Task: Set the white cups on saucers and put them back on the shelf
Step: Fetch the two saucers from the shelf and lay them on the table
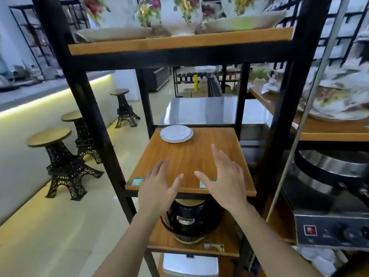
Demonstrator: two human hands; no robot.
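Both hands empty, fingers spread: left hand point(157, 188), right hand point(225, 178). Saucers point(176, 133) at shelf's point(191, 156) 11 o'clock: likely glazed, slippery, fragile; pinch by rim.

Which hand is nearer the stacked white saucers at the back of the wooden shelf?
Left, though narrowly. The left hand hovers over the shelf's front edge, almost straight in front of the saucers. The right hand hovers alongside, reaching deeper but off to their right. Both are open and empty.
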